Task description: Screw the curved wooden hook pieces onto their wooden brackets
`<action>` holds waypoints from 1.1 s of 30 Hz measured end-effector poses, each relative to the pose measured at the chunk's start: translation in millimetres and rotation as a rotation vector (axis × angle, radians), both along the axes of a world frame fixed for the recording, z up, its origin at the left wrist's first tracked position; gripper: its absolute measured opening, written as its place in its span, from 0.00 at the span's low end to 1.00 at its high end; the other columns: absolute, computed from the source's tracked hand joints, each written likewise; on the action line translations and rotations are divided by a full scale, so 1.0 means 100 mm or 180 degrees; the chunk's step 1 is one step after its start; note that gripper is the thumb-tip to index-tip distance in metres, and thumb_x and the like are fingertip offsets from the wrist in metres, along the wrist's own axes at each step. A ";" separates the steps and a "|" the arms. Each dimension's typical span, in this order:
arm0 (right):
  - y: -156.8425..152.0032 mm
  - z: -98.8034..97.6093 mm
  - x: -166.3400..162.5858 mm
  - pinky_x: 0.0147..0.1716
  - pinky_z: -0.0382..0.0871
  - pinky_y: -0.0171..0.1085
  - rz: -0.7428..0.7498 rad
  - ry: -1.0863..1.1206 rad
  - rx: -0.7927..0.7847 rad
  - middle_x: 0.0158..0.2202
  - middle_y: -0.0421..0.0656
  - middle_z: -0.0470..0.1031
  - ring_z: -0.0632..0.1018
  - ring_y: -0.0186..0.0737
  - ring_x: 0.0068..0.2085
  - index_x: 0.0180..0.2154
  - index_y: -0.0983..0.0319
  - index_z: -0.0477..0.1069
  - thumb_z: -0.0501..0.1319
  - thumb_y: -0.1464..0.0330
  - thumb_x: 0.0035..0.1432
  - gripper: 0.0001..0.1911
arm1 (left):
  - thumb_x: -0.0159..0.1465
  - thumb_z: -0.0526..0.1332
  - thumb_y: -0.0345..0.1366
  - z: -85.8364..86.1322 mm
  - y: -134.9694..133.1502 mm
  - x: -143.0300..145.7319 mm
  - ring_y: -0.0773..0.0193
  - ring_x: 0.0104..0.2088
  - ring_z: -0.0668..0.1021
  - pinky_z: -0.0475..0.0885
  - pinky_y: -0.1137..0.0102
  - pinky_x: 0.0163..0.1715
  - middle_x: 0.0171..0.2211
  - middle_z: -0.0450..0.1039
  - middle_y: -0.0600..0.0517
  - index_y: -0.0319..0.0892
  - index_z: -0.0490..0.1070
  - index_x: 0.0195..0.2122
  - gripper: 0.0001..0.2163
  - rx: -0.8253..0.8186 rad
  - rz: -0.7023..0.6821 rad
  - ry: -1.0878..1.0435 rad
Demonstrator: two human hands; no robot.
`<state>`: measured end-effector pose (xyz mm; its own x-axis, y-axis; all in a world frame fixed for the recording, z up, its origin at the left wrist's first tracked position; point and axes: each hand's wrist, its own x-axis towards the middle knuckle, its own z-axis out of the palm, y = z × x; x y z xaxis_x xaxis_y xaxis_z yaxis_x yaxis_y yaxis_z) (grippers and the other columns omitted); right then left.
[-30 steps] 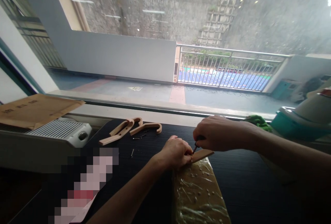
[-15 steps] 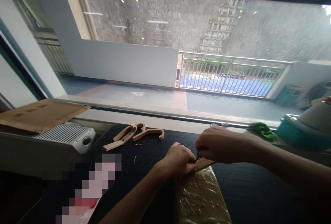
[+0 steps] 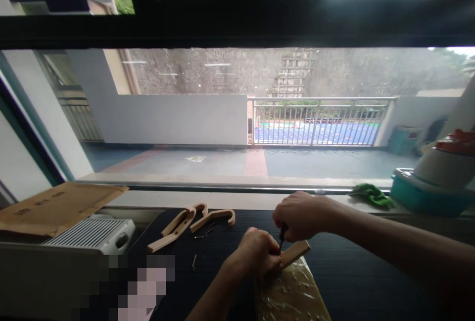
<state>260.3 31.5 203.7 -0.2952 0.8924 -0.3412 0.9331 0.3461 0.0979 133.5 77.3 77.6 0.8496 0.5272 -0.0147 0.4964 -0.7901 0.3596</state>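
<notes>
My right hand [image 3: 297,216] is closed around the dark handle of a screwdriver [image 3: 282,236], its shaft pointing down. The tip of the tool meets a light wooden piece [image 3: 297,253] beside my left fingers. Bent fingers of my left hand [image 3: 260,252] press and grip the near end of this piece; whether they also pinch a screw is hidden. Beneath both lies a tape-wrapped brown package [image 3: 293,296]. To the left, curved wooden hooks [image 3: 174,236] lie on the black table [image 3: 356,271], with loose screws [image 3: 204,235] close by.
A beige heater-like unit [image 3: 100,234] with a brown envelope [image 3: 59,207] on top stands at the left. On the sill at the right are a green cloth [image 3: 371,196] and a teal container [image 3: 419,192]. A window runs along the table's far side.
The view has tilted up, so the scene sits lower. My right hand has risen slightly off the wooden piece, uncovering more of it and of the screwdriver. Both hands keep their hold.
</notes>
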 end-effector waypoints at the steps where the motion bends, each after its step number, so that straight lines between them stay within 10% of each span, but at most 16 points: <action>1: -0.02 0.04 -0.02 0.27 0.58 0.35 0.0124 -0.0032 -0.0055 0.33 0.44 0.77 0.74 0.39 0.33 0.38 0.61 0.76 0.59 0.69 0.47 0.14 | 0.56 0.58 0.37 0.00 0.00 0.00 0.68 0.24 0.73 0.62 0.72 0.34 0.22 0.76 0.55 0.42 0.77 0.25 0.09 -0.0011 0.0001 -0.0001; 33: -0.06 0.03 -0.05 0.27 0.57 0.35 0.0180 -0.0107 -0.0079 0.33 0.44 0.77 0.74 0.39 0.34 0.39 0.60 0.76 0.60 0.70 0.48 0.14 | 0.55 0.58 0.34 0.01 -0.02 -0.01 0.68 0.25 0.75 0.60 0.75 0.27 0.24 0.78 0.53 0.41 0.79 0.26 0.09 0.0062 -0.0075 -0.0215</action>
<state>255.2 25.1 206.4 -0.3328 0.8658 -0.3737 0.9083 0.4008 0.1197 133.0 75.3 78.3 0.8606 0.5065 0.0532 0.4527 -0.8085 0.3759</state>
